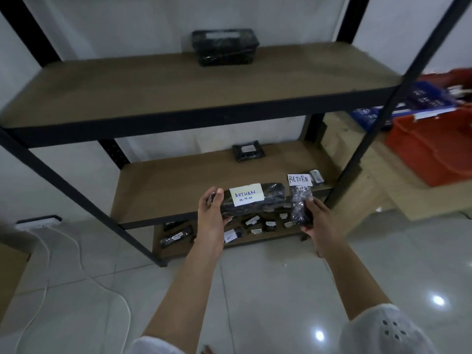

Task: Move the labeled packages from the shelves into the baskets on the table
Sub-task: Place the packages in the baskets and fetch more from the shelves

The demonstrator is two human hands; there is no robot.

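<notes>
Left hand (212,213): fingers curled round the left end of the long package (270,198), thumb over its top, holding it level before the front edge of the middle shelf (166,190).
Long package: black wrap with a white label that reads RETURN above a handwritten date. It lies at 9 o'clock of the small package (300,208), close beside it; whether they touch I cannot tell.
Right hand (319,221): closed about the lower half of the small package.
Small package: dark and held upright, with a white RETURN tag at its 12 o'clock end.
Top shelf (178,88): one black back package (226,48) at 12 o'clock of the view, against the wall.
Middle shelf: a flat package (249,150) toward the back, and an end package (316,178) at 12 o'clock of the right hand.
Bottom shelf (270,238): several small labeled packets (251,222), partly hidden behind the hands.
Baskets: orange basket (431,152) at 3 o'clock of the view, with the blue basket (429,94) at 12 o'clock of it, both blurred, on a pale wooden tabletop (378,162).
Floor (255,290): glossy pale tiles.
Sleeve (383,333): white, on the right arm.
</notes>
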